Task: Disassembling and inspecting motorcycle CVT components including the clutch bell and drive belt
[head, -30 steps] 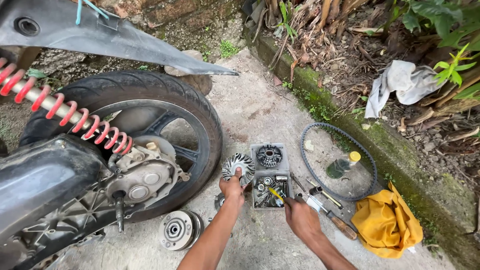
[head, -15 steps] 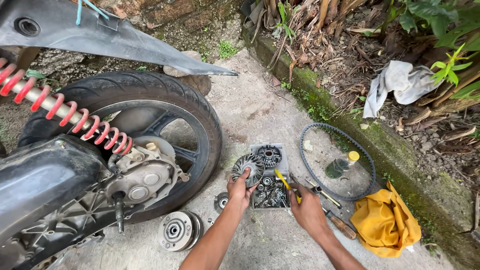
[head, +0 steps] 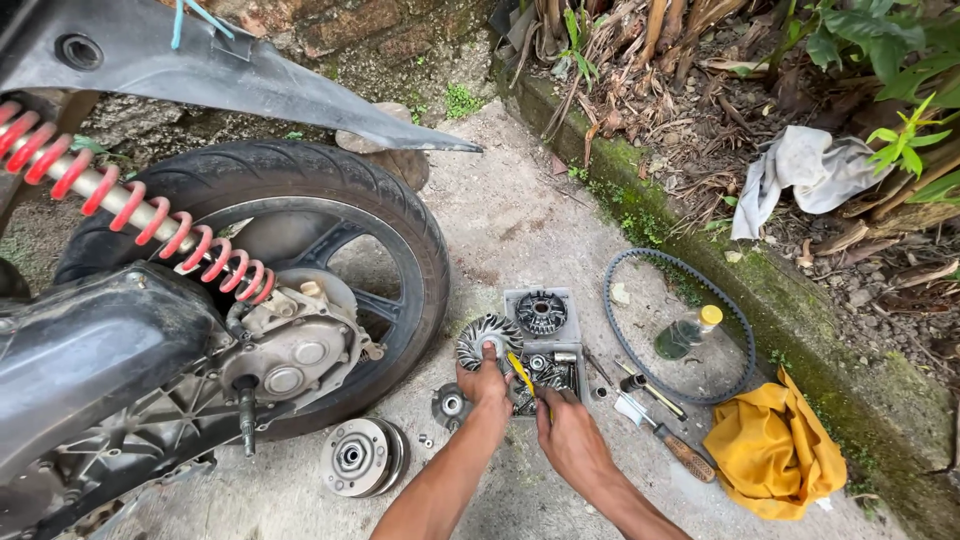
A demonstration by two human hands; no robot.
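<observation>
- Two hands at work over one grey tray [head: 572, 304] on the concrete, just right of one rear wheel [head: 300, 210].
- Left hand [head: 487, 385]: fingers curled onto one finned pulley disc [head: 488, 336], which leans at the tray's left edge.
- Right hand [head: 566, 432]: fingers pinched together on one yellow-handled tool [head: 520, 372], tip down among small metal parts in the tray; the exact grip is hard to make out.
- One dark round part [head: 541, 311] sits in the tray's far end.
- One clutch drum [head: 360, 457] lies flat by the wheel; one smaller round piece [head: 450, 405] sits near the left wrist.
- One drive belt [head: 612, 340] loops around one small bottle [head: 688, 332], clear, dark liquid, yellow cap.
- One wooden-handled screwdriver [head: 680, 455]; one yellow cloth [head: 775, 450]; one white rag [head: 805, 170] in the leaves.
</observation>
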